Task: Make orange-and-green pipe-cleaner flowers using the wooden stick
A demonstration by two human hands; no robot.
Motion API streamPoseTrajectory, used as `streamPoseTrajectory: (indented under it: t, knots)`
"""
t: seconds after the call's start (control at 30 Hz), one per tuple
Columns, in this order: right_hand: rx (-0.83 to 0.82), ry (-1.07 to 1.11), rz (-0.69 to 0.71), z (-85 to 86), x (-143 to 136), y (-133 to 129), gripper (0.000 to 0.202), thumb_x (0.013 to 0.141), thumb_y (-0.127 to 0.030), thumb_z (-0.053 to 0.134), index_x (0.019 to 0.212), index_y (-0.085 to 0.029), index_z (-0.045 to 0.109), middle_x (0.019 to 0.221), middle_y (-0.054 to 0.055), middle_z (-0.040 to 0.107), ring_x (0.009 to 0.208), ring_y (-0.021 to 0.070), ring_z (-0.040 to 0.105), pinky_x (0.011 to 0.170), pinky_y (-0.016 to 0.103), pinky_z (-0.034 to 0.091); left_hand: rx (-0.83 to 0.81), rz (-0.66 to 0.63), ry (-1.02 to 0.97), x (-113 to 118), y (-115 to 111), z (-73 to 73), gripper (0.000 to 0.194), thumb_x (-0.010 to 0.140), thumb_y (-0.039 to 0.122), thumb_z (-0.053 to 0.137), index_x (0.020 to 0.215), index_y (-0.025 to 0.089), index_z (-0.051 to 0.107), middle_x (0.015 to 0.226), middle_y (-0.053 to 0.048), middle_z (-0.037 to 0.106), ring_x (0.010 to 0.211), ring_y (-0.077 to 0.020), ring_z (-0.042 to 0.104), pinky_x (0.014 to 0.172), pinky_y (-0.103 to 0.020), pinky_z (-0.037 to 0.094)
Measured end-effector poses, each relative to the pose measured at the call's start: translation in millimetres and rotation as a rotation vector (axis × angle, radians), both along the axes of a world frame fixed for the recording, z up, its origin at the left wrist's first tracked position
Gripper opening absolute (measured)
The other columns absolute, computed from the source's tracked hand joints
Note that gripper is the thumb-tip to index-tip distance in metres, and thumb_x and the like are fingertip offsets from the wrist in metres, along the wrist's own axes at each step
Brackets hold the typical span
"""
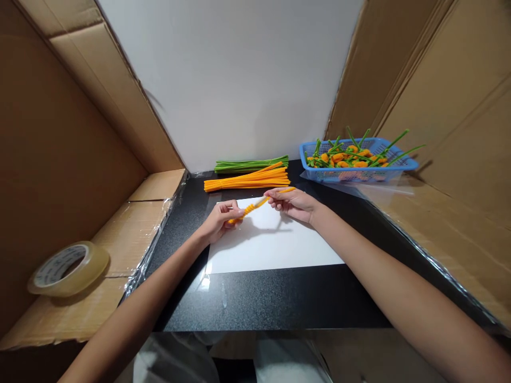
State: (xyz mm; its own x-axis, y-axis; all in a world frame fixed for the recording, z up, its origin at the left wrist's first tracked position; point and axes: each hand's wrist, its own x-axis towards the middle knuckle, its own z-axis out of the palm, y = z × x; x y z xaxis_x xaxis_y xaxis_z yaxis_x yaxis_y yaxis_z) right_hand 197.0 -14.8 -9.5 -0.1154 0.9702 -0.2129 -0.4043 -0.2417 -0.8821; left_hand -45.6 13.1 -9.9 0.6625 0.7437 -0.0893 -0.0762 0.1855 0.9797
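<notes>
Between my two hands an orange pipe cleaner [249,209] is wound in tight coils around a thin pale stick [261,201]. My left hand [222,219] pinches the coiled end, with thumb and fingers closed. The fingers of my right hand [293,203] are closed on the uncoiled length of the same pipe cleaner, near the stick; its loose tip pokes out past them to the right. Both hands are above a white sheet [275,250], where their shadows fall. Behind them lie a bundle of straight orange pipe cleaners [247,180] and a bundle of green pipe cleaners [247,165].
A blue plastic basket [315,174] at the back right holds several orange coiled pieces with green stems. On the cardboard [120,234] at left rests a roll of clear tape [93,266]. Cardboard walls flank the black tabletop [271,298], and a white wall [239,80] stands behind.
</notes>
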Motion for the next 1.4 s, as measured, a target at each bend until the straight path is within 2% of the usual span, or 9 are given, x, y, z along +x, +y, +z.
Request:
streamPoseTrajectory:
  t: [0.17, 0.3, 0.37, 0.47, 0.67, 0.83, 1.07, 1.2, 1.4]
  knots:
    - [-0.036, -0.077, 0.092, 4.3, -6, -5, 0.004, 0.076, -0.011, 0.077, 0.081, -0.009, 0.078, 0.067, 0.006, 0.071, 0.056, 0.0072, 0.058, 0.051, 0.016, 0.045, 0.501, -0.106, 0.250, -4, -3, -0.8, 0.035, 0.075, 0.039, 0.076, 0.063, 0.017, 0.052, 0.057, 0.000, 0.057, 0.050, -0.0079, 0.043, 0.049, -0.020, 0.028]
    - [-0.021, -0.154, 0.079, 10.3, -14, -9, 0.004, 0.078, -0.013, 0.076, 0.078, -0.009, 0.078, 0.070, 0.008, 0.073, 0.060, 0.0091, 0.062, 0.055, 0.018, 0.047, 1.013, -0.147, 0.493, -10, -1, 0.0, 0.019, 0.081, 0.028, 0.066, 0.066, 0.018, 0.060, 0.059, 0.001, 0.056, 0.052, -0.0094, 0.040, 0.053, -0.022, 0.028]
    - [0.033, -0.156, 0.062, 13.6, -15, -10, 0.005, 0.079, -0.015, 0.076, 0.079, -0.010, 0.078, 0.072, 0.008, 0.073, 0.063, 0.0098, 0.063, 0.059, 0.019, 0.049, 1.164, -0.078, 0.578, -11, 3, -2.8, 0.014, 0.081, 0.024, 0.062, 0.068, 0.019, 0.060, 0.062, 0.000, 0.058, 0.053, -0.0103, 0.042, 0.054, -0.023, 0.028]
    - [0.117, -0.151, 0.058, 16.5, -15, -10, 0.011, 0.079, -0.023, 0.077, 0.080, -0.012, 0.079, 0.076, 0.008, 0.074, 0.067, 0.0104, 0.063, 0.066, 0.021, 0.051, 1.264, 0.182, 0.664, -12, 9, -8.6, 0.014, 0.082, 0.022, 0.060, 0.069, 0.020, 0.059, 0.064, -0.001, 0.062, 0.054, -0.0115, 0.046, 0.056, -0.023, 0.028]
    - [0.211, -0.284, 0.245, 13.3, -20, -12, 0.030, 0.070, -0.039, 0.084, 0.085, -0.013, 0.080, 0.080, 0.009, 0.075, 0.072, 0.0133, 0.064, 0.073, 0.028, 0.052, 1.050, 0.542, 0.482, -10, 10, -11.2, 0.015, 0.080, 0.027, 0.068, 0.070, 0.019, 0.060, 0.067, -0.001, 0.065, 0.055, -0.0125, 0.053, 0.057, -0.023, 0.035]
    - [0.251, -0.337, 0.339, 15.2, -21, -15, 0.046, 0.069, -0.042, 0.085, 0.108, -0.019, 0.077, 0.096, 0.011, 0.077, 0.090, 0.0186, 0.069, 0.084, 0.033, 0.052, 0.725, 0.641, 0.231, -8, 13, -10.8, 0.026, 0.076, 0.037, 0.074, 0.069, 0.017, 0.060, 0.069, -0.003, 0.066, 0.059, -0.0125, 0.058, 0.059, -0.022, 0.043]
    - [0.270, -0.477, 0.396, 14.7, -10, -10, 0.038, 0.072, -0.036, 0.082, 0.106, -0.019, 0.078, 0.103, 0.012, 0.078, 0.096, 0.0213, 0.070, 0.084, 0.033, 0.053, 0.549, 0.491, 0.123, -9, 21, -7.8, 0.037, 0.069, 0.044, 0.081, 0.066, 0.016, 0.056, 0.060, -0.001, 0.063, 0.053, -0.0101, 0.055, 0.053, -0.020, 0.040]
    - [0.381, -0.802, 0.251, 5.4, -8, -3, 0.019, 0.078, -0.020, 0.072, 0.095, -0.018, 0.081, 0.097, 0.012, 0.079, 0.092, 0.0250, 0.071, 0.083, 0.036, 0.052, 0.507, 0.321, 0.135, -12, 18, 2.4, 0.040, 0.068, 0.043, 0.083, 0.065, 0.016, 0.054, 0.057, -0.001, 0.063, 0.050, -0.0089, 0.051, 0.051, -0.019, 0.036]
    - [0.741, -1.066, 0.005, 3.5, -14, -3, 0.034, 0.079, -0.003, 0.060, 0.095, -0.023, 0.081, 0.110, 0.007, 0.077, 0.124, 0.0313, 0.060, 0.105, 0.046, 0.043, 0.522, 0.041, 0.219, -14, 12, 7.6, 0.040, 0.071, 0.043, 0.081, 0.064, 0.016, 0.052, 0.060, -0.001, 0.062, 0.054, -0.0099, 0.052, 0.054, -0.020, 0.038]
